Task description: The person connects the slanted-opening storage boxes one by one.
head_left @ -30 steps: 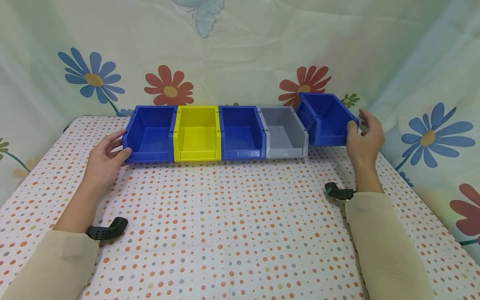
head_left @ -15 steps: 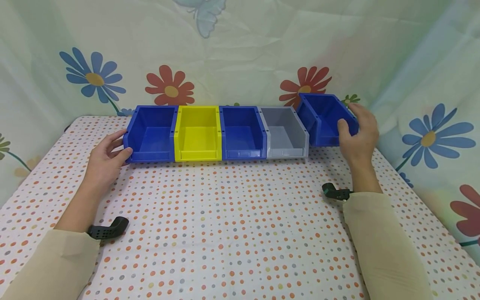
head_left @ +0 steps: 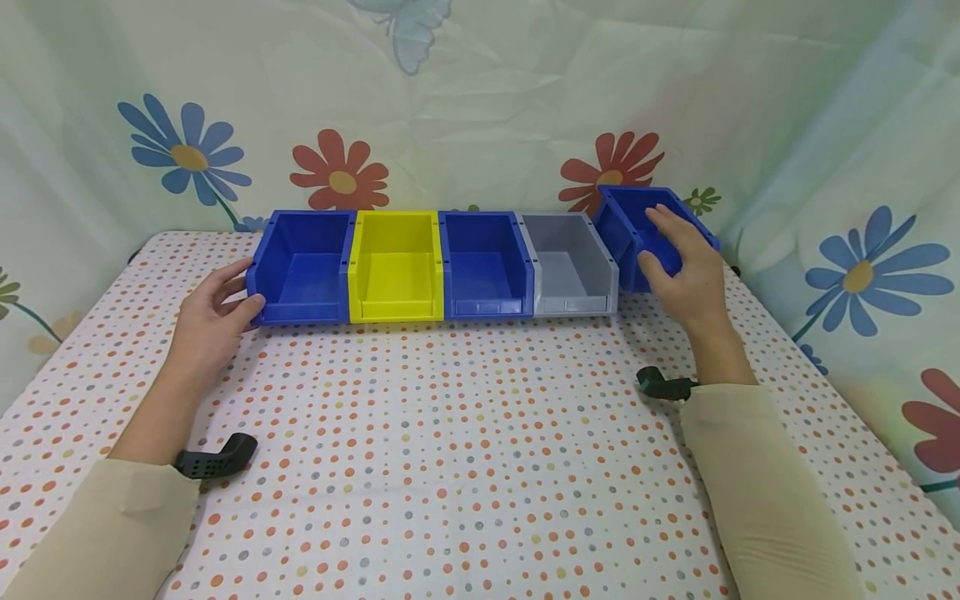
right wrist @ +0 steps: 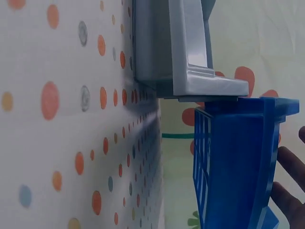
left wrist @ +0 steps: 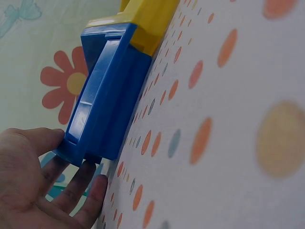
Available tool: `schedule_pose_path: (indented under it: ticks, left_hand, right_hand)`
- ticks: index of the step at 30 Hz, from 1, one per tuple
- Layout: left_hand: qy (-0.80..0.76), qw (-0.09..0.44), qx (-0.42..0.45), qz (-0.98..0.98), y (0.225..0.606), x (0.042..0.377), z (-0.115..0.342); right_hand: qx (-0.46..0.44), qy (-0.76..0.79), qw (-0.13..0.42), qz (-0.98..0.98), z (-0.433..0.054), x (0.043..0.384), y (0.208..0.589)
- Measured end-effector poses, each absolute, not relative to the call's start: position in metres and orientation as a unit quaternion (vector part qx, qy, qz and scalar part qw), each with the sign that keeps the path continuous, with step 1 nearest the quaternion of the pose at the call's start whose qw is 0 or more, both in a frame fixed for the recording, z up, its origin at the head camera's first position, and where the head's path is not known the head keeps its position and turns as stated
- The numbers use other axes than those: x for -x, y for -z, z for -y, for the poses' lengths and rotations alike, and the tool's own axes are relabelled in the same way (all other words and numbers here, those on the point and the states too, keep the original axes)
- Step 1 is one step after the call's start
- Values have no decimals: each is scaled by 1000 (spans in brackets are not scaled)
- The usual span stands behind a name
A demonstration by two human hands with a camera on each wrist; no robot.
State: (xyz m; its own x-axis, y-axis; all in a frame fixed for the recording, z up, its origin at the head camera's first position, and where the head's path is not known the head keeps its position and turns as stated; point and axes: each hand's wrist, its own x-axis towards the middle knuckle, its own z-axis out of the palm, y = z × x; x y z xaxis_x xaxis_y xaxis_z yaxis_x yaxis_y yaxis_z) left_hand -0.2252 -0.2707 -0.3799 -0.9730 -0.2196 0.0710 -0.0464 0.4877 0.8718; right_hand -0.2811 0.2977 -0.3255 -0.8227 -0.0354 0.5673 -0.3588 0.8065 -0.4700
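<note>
At the left end of a row of bins, my left hand (head_left: 210,321) grips the front corner of a blue storage bin (head_left: 302,312), thumb in front and fingers at its side. Beside that bin stand a yellow bin (head_left: 396,287), a second blue bin (head_left: 482,283) and a grey bin (head_left: 570,283). At the right end a third blue bin (head_left: 622,242) sits higher, its underside off the table in the right wrist view, against the grey bin's side. My right hand (head_left: 690,279) is in front of it with fingers extended, hiding part of its opening. Whether the fingertips touch it is unclear.
The bins stand near the back of a table with a dotted cloth (head_left: 450,450). Behind and at the sides hangs a flowered curtain (head_left: 495,108). A black wrist camera (head_left: 217,458) is worn on the left arm, another black camera (head_left: 663,385) on the right.
My right hand has let go of the raised blue bin's right front side and moved left across its opening. The bins and my left hand have stayed practically still.
</note>
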Motion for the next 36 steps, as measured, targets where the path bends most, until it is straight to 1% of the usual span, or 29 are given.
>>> schedule_pose_path:
  ticks: [7,12,17,27,36]
  left_hand:
    - [500,88,-73,858,379,225,271]
    - [498,85,-78,860,379,224,270]
    - [500,82,-80,858,379,224,270]
    - [498,82,-82,859,379,224,270]
    - [495,87,-81,861,379,224,271]
  right_hand:
    - [-121,-293,225,921,-292,278,327]
    - [-138,-284,211,925,-290,280,330]
    - [-135,-278,207,928,-289,280,331]
    - [-139,-268,222,927,-287,282,336]
    - [-135,-250,213,935,-286,283,338]
